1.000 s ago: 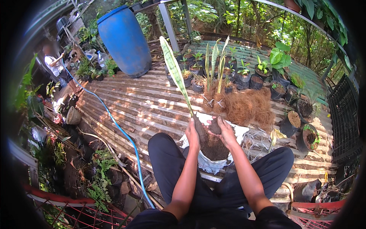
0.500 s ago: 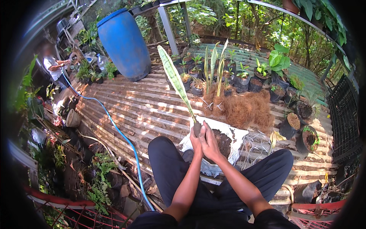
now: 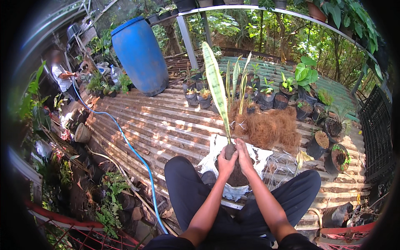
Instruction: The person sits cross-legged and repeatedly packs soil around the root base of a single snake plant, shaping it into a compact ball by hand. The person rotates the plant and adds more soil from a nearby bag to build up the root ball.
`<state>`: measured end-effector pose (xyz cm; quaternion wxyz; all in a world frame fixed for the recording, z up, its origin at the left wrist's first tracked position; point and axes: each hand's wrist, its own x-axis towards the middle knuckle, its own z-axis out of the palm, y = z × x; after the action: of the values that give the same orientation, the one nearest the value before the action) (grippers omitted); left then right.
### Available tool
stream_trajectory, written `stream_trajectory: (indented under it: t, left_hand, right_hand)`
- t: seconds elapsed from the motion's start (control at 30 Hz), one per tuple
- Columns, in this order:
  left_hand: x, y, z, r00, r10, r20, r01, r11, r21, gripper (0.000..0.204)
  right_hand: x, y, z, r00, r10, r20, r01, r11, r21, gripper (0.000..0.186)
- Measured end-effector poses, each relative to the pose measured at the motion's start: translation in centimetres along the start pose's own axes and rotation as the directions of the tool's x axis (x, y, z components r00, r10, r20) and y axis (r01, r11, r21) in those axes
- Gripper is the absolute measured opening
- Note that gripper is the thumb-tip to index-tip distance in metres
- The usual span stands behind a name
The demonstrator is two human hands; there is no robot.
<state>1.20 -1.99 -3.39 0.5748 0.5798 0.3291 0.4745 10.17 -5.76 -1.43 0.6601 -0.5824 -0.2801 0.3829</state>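
Observation:
A tall snake plant cutting [image 3: 216, 89] with a long yellow-edged green leaf stands upright in front of me. My left hand [image 3: 226, 161] and my right hand [image 3: 244, 155] are pressed together around its base, where the leaf meets a dark clump of soil [image 3: 237, 177]. The soil sits over a white sack [image 3: 214, 155] spread between my knees. My legs in dark trousers are folded either side of it.
A heap of brown coconut fibre [image 3: 268, 127] lies just beyond the sack. Small black pots with plants [image 3: 266, 98] line the far edge. A blue barrel [image 3: 139, 54] stands back left, a blue hose [image 3: 125, 141] runs past my left knee. Another person [image 3: 62, 77] crouches far left.
My hands moved from the sides of the soil pile to close together around the plant's base. The leaf now stands more upright.

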Motion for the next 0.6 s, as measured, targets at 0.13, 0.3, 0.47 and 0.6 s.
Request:
stream_trajectory:
  t: [0.13, 0.3, 0.47, 0.6]
  left_hand:
    - [-0.5, -1.4, 0.0, 0.991, 0.104, 0.079, -0.114, 0.983, 0.142, 0.061]
    - [-0.6, -1.1, 0.2, 0.972, 0.234, 0.012, -0.223, 0.907, 0.358, 0.073]
    - [-0.8, -0.5, 0.6, 0.952, 0.274, -0.136, -0.187, 0.872, 0.452, 0.056]
    - [-0.7, -0.3, 0.7, 0.977, 0.179, -0.117, -0.122, 0.916, 0.381, 0.054]
  right_hand:
    - [0.1, 1.1, -1.4, 0.986, 0.098, 0.136, -0.105, 0.993, 0.045, 0.074]
    - [0.9, 3.5, -1.0, 0.977, 0.211, 0.030, -0.201, 0.957, -0.211, 0.084]
    - [-0.5, 2.8, 0.4, 0.999, -0.011, -0.036, 0.009, 0.999, -0.041, 0.045]
    - [-1.2, 1.2, 0.5, 0.997, -0.005, -0.071, 0.001, 0.999, -0.049, 0.044]
